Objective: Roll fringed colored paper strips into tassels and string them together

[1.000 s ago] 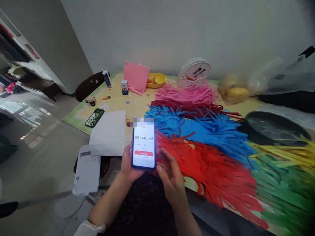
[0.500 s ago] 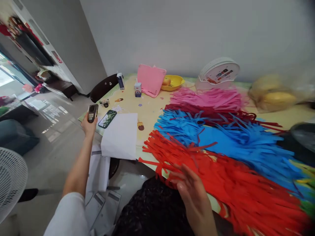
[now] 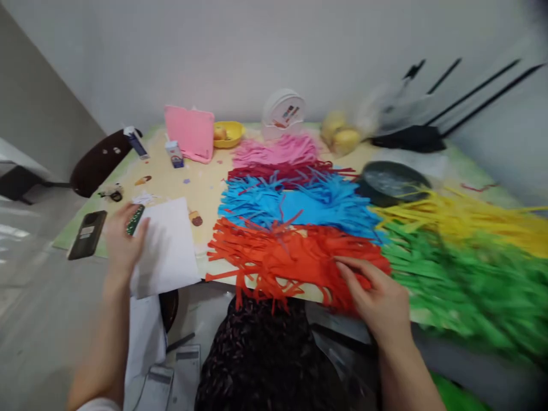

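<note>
Left hand [image 3: 122, 242]: open and loosely spread, holding nothing, resting at the left edge of a white sheet of paper [image 3: 166, 248] and partly covering a green-patterned phone [image 3: 135, 219] that lies just beside the sheet. A second phone [image 3: 88, 234], dark, lies face down further left, near the left edge of the surface [image 3: 205, 188], apart from the hand. Right hand [image 3: 379, 297]: open, fingers extended leftward, fingertips laid on the near right part of the red paper fringe [image 3: 291, 260], no grip visible. Red fringe: near edge of the surface, its strips hanging over the rim. Behind it, in order toward the far wall: blue fringe [image 3: 295, 202], dark red fringe [image 3: 286, 171], pink fringe [image 3: 278, 151]. Right of the red: green fringe [image 3: 462, 285], with yellow fringe [image 3: 466, 214] beyond it. A round dark pan [image 3: 391, 182] sits between the blue and the yellow fringes. Far side of the surface: pink stand [image 3: 190, 132], yellow bowl [image 3: 229, 134] with fruit, white round container [image 3: 283, 113], small carton [image 3: 174, 154], blurred yellow fruit in a clear bag [image 3: 340, 134]. Below the near edge: loose printed papers [image 3: 171, 377] on the floor and a dark patterned garment [image 3: 265, 359] over the person's lap.
</note>
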`<move>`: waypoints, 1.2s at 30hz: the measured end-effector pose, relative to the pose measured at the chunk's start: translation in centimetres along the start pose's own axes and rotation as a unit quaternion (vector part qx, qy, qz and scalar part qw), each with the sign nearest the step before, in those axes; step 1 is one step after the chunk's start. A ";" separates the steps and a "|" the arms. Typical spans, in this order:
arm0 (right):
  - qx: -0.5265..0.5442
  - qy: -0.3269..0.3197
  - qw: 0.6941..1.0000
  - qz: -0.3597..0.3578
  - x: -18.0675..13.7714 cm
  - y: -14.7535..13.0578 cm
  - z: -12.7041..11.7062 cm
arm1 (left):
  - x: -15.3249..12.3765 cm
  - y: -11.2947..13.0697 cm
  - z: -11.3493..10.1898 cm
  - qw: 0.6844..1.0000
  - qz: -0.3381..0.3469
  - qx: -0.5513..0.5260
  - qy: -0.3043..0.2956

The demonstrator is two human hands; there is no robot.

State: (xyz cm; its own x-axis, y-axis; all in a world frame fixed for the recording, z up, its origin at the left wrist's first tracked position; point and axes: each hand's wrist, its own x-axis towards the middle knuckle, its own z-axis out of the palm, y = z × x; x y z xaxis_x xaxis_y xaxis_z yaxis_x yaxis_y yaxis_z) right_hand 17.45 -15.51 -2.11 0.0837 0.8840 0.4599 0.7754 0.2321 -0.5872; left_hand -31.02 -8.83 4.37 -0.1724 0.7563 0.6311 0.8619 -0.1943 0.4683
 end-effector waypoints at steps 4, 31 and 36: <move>-0.041 -0.125 0.987 -0.089 -0.6 1.9 -0.3 | -5.7 15.2 6.8 0.918 0.226 -0.170 -0.276; -0.072 -0.276 0.951 -0.118 2.9 2.0 0.8 | -7.4 23.5 16.3 0.831 0.168 -0.024 -0.529; -0.049 -0.226 0.967 -0.107 2.0 0.9 -0.2 | -8.2 23.6 16.9 0.855 0.143 -0.003 -0.499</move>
State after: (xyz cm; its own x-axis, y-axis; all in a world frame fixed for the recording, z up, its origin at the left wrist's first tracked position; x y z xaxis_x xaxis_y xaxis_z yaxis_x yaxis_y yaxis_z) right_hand 18.42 -13.62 -1.62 -0.3503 0.9121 0.2131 0.8024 0.4096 -0.4341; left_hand -1.20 -9.05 -0.18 0.5399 0.8331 -0.1200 0.7977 -0.4608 0.3890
